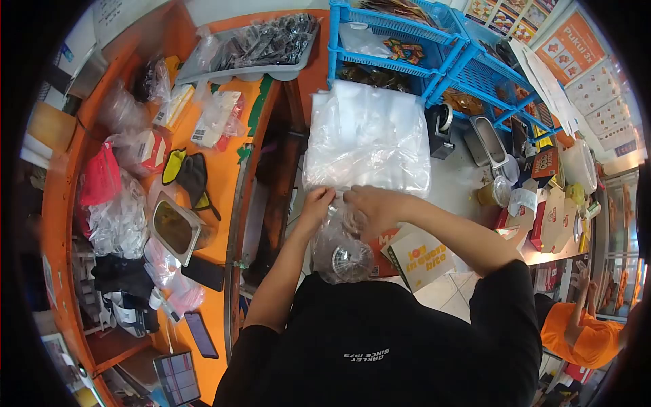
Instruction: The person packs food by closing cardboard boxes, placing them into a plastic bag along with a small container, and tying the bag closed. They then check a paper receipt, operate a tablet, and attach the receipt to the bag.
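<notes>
A clear plastic bag (333,256) hangs in front of my body, with a round, ridged clear item low inside it. My left hand (317,207) pinches the bag's top edge. Close beside it, my right hand (373,209) is at the bag's opening with its fingers bent and pressed on the plastic. Just beyond both hands lies a large stack of clear plastic bags (369,136). A box printed with yellow lettering (422,258) and a red box (385,256) are below my right forearm.
Blue baskets (444,64) stand behind the stack. At left, an orange counter (227,169) holds gloves (188,178), a metal container (178,227) and phones. Food boxes (546,217) sit at right. A person in orange (583,332) is at lower right.
</notes>
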